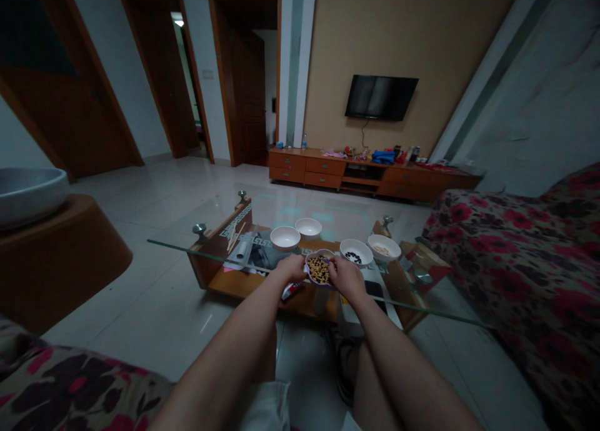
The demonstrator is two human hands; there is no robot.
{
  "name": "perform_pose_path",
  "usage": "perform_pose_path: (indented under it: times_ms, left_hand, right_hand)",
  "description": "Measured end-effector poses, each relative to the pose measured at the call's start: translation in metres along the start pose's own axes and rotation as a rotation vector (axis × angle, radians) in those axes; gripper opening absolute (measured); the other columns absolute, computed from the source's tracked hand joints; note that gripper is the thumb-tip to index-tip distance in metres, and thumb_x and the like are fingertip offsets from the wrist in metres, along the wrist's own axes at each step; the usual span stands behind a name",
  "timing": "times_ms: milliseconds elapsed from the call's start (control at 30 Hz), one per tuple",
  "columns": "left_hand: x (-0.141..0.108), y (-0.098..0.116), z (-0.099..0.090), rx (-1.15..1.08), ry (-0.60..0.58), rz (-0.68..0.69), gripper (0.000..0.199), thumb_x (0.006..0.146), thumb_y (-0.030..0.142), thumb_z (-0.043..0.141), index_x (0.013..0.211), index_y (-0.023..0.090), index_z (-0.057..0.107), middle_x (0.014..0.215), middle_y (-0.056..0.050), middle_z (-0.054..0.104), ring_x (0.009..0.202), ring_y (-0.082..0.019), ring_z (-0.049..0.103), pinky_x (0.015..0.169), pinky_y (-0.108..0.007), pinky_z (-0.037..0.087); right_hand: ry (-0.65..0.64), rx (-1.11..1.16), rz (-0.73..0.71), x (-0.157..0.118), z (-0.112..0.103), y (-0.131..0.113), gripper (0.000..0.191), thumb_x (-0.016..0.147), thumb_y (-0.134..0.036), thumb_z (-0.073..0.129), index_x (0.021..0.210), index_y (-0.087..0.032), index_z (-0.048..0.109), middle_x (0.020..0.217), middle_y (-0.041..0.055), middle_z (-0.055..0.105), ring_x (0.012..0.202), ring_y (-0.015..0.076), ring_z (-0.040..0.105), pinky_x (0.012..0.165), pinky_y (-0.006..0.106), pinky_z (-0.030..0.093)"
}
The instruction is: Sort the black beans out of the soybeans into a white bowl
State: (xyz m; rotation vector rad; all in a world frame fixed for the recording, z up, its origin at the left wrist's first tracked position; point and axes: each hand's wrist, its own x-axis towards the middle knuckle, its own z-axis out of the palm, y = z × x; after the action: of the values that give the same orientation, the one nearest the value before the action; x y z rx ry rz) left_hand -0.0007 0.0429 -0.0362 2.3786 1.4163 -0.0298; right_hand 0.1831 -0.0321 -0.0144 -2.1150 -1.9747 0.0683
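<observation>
A small purple-rimmed bowl (319,270) of yellow beans mixed with black ones sits between my hands near the front edge of the glass table. My left hand (291,268) grips its left side with the fingers closed. On the right side, my right hand (347,276) has its fingers closed at the rim. Behind it stand two white bowls that look empty, one (285,238) on the left and one (308,228) farther back. To the right, one white bowl (356,253) holds black beans and another (384,248) holds pale pieces.
Chopsticks (235,236) lie at the left of the glass table (187,231). Metal knobs (199,229) stand on the glass. Papers and a dark object show underneath. A flowered sofa (497,250) is on the right, with a cabinet (323,165) and a television beyond.
</observation>
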Motion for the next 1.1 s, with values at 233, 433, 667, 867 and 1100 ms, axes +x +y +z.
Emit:
perform_pose_path:
  times_ms: [233,433,667,867,1100]
  left_hand:
    - [-0.0022,0.0021,-0.0016,0.006,-0.004,-0.007,0.039,0.085,0.043,0.067,0.117,0.023,0.074,0.118,-0.013,0.076,0.108,-0.031,0.072,0.088,-0.035,0.058]
    - [-0.0025,0.0023,-0.0022,0.022,-0.009,-0.011,0.039,0.085,0.041,0.066,0.119,0.024,0.073,0.122,-0.014,0.075,0.112,-0.033,0.071,0.089,-0.037,0.058]
    - [-0.0028,0.0029,-0.0033,0.016,-0.017,-0.012,0.038,0.084,0.039,0.067,0.117,0.023,0.073,0.121,-0.013,0.075,0.11,-0.031,0.072,0.089,-0.034,0.058]
    - [-0.0036,0.0031,-0.0036,0.005,-0.007,0.0,0.038,0.085,0.042,0.067,0.118,0.024,0.074,0.12,-0.014,0.075,0.111,-0.033,0.072,0.089,-0.035,0.058]
    - [-0.0047,0.0038,-0.0046,0.015,-0.008,0.007,0.038,0.086,0.04,0.066,0.12,0.025,0.073,0.122,-0.012,0.075,0.111,-0.03,0.071,0.09,-0.033,0.057]
  right_hand:
    - [-0.052,0.002,-0.047,0.0036,0.0052,0.0023,0.032,0.102,-0.03,0.045,0.121,-0.024,0.07,0.114,0.0082,0.076,0.103,0.0202,0.07,0.089,0.028,0.045]
    - [-0.065,0.058,-0.129,0.0009,0.0041,0.0017,0.032,0.1,-0.028,0.047,0.12,-0.024,0.071,0.118,0.0064,0.076,0.105,0.0189,0.069,0.09,0.026,0.044]
    - [-0.011,-0.019,-0.026,0.0013,0.0017,0.0029,0.033,0.101,-0.032,0.043,0.116,-0.024,0.072,0.108,0.0088,0.077,0.1,0.0211,0.07,0.086,0.029,0.044]
    - [-0.054,-0.025,-0.023,0.0013,0.0008,0.0018,0.031,0.101,-0.03,0.045,0.118,-0.024,0.071,0.112,0.0075,0.077,0.102,0.0202,0.07,0.087,0.028,0.044]
    - [-0.072,-0.016,-0.026,0.0025,0.0029,-0.0002,0.032,0.101,-0.029,0.046,0.123,-0.025,0.069,0.115,0.0079,0.076,0.105,0.021,0.07,0.089,0.029,0.044]
